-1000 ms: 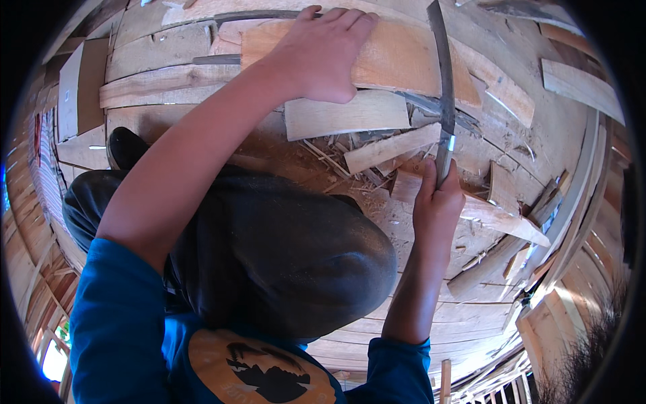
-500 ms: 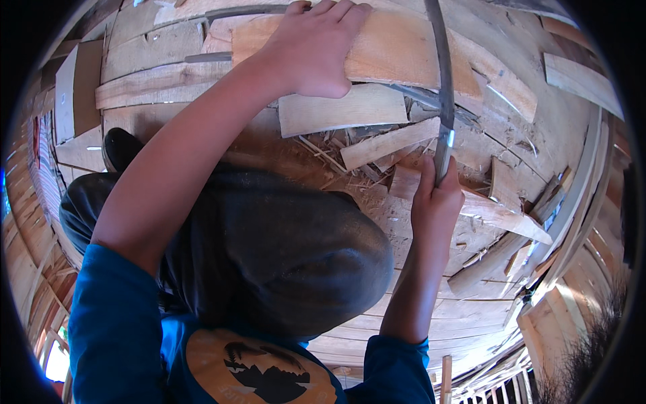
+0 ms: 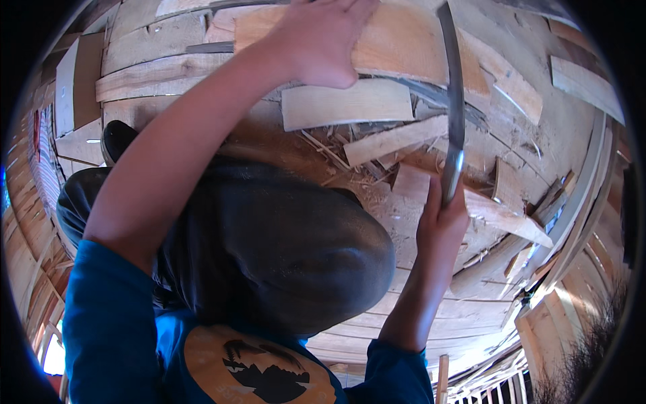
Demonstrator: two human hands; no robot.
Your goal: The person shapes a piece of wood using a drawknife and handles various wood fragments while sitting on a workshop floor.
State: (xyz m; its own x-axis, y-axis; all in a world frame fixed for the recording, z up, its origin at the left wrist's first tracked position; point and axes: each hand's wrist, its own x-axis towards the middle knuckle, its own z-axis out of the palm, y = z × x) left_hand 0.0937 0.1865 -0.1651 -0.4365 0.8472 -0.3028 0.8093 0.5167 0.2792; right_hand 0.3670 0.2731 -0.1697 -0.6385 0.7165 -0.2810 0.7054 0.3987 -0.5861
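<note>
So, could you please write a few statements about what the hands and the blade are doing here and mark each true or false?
1. The right hand grips the handle of a long curved blade. True.
2. The left hand lies flat on a pale wooden plank. True.
3. The blade lies on the floor, apart from both hands. False: the right hand holds it upright, tip raised.
4. The left hand holds a hammer. False: it holds no tool.
5. Wood offcuts litter the floor. True.

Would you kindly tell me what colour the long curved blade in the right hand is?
The curved blade is dark grey steel, shinier near the right hand; the head view shows it.
</note>
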